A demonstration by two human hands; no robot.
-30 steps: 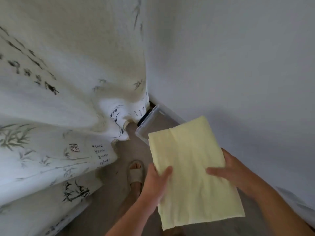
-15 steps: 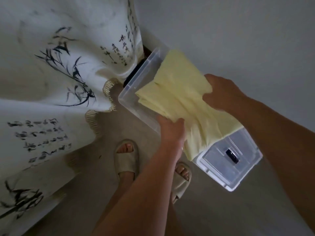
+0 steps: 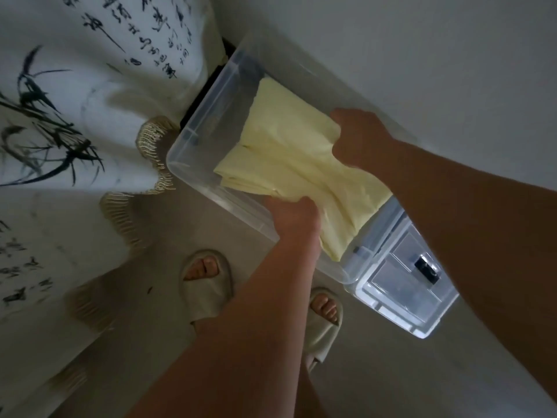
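Both hands are gripping the folded yellow cloth (image 3: 289, 158) by its long edges. The left hand (image 3: 294, 217) is pinching the edge along the near wall of the clear plastic bin (image 3: 193, 137), and the right hand (image 3: 358, 137) is curling round the opposite edge by the bin's far wall. The cloth is sitting low inside the bin, sagging between the two grips and creasing down its middle. Its end toward the lid (image 3: 413, 285) is bunching up, and whether that end is lying over the bin's rim is hard to tell.

To do this step well, the person should probably be lowering both edges evenly. The bunched end needs drawing inward so that it is clearing the rim. Fingers should be letting go only once the fold is lying flat on the bin's floor, with a light press smoothing the middle crease.

A second ago the cloth was being held flat in the air, well above the bin, with only the bin's corner showing. Half a second ago it was just crossing the rim. Since then the hands have been sinking deeper, and the whole bin and its lid are showing. An ink-printed curtain (image 3: 75, 116) is hanging beside the bin's far left corner.
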